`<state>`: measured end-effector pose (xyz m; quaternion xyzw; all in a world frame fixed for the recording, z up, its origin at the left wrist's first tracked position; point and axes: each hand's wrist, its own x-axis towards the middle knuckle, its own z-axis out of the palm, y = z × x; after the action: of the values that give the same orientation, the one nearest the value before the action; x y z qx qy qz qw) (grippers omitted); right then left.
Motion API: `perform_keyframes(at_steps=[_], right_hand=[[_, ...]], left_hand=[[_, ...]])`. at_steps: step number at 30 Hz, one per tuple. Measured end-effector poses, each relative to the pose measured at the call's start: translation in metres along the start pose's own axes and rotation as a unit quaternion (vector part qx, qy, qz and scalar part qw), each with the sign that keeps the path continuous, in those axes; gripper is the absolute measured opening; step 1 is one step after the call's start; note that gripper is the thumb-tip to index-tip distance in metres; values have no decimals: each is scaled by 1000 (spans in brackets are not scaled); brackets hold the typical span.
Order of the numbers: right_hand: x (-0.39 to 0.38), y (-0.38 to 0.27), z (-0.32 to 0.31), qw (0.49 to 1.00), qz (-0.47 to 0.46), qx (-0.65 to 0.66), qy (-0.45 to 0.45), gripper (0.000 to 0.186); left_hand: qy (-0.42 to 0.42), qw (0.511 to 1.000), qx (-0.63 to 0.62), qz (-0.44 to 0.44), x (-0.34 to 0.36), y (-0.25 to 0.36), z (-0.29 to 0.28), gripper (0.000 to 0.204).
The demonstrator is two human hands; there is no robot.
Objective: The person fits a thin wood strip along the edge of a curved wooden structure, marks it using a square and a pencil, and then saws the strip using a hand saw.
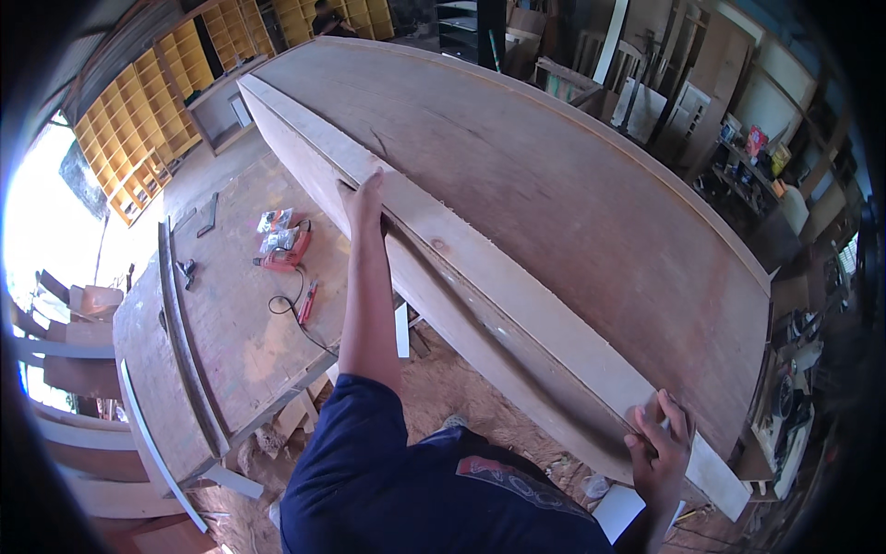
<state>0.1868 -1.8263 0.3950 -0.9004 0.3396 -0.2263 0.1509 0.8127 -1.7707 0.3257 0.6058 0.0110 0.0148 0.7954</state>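
A long pale plywood strip (pixel 498 286) runs diagonally along the near edge of a large wooden panel (pixel 572 185) with a raised far rim, from the upper middle to the lower right. Beneath the strip is a side board (pixel 434 323) with a dark gap beside it. My left hand (pixel 367 196) grips the strip's left edge partway up, some fingers hidden behind it. Lower right, my right hand (pixel 660 429) grips the strip near its end, fingers curled over it.
A worktable (pixel 212 332) at left holds a red power drill (pixel 286 254) with cord, small packets, a red hand tool (pixel 307 303) and long rails. Yellow shelving (pixel 138 120) and a person (pixel 328 23) are behind. Stacked boards (pixel 646 102) line the right; debris covers the floor.
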Motion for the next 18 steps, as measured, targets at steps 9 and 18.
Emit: perform_keyframes(at_steps=[9,18], right_hand=[[-4,6,3,999,-35,11,16,37],[-6,6,7,999,-19,-24,21,39]], left_hand=[[-74,989,-99,81,21,-31,-4,86],[-38,991,-85,93,23,-29,-4,88]])
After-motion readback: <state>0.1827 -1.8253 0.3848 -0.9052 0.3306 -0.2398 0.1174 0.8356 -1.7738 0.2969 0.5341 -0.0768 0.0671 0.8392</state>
